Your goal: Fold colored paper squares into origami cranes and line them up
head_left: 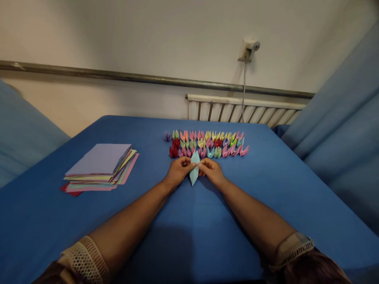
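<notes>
A light blue folded origami paper (pixel 194 169), shaped like a long narrow diamond with points at top and bottom, is held upright between my two hands. My left hand (pixel 179 171) pinches its left edge, the thumb lying on the paper's face. From the other side, my right hand (pixel 212 171) grips the right edge between thumb and fingers. Just beyond the hands stand rows of small folded paper cranes (pixel 209 144) in pink, red, yellow, green, blue and purple. The paper's upper tip overlaps the nearest row in view.
To the left lies an uneven stack of coloured square paper (pixel 99 159), lilac on top. A blue cloth (pixel 166 244) covers the table. Behind it are a radiator (pixel 219 110), a metal rail (pixel 127 75) and a wall socket with a plug (pixel 247 50). Blue curtains (pixel 340 130) hang at both sides.
</notes>
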The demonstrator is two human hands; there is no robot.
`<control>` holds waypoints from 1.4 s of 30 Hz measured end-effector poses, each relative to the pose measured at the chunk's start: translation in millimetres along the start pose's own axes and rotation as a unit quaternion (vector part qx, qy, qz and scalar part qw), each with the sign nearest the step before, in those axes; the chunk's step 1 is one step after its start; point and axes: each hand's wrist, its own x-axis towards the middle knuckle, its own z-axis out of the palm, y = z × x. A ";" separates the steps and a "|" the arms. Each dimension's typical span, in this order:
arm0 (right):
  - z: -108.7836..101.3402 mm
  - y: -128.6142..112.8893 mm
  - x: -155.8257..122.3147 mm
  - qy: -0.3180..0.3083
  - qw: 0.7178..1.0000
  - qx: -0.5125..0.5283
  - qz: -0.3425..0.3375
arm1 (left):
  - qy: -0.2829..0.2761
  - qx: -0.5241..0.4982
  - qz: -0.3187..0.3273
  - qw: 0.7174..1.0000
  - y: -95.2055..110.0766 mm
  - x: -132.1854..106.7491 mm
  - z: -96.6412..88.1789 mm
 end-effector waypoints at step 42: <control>8.2 2.8 -5.2 0.115 0.989 -0.027 -0.093 | 0.004 -0.177 -0.081 0.981 8.9 -12.5 11.9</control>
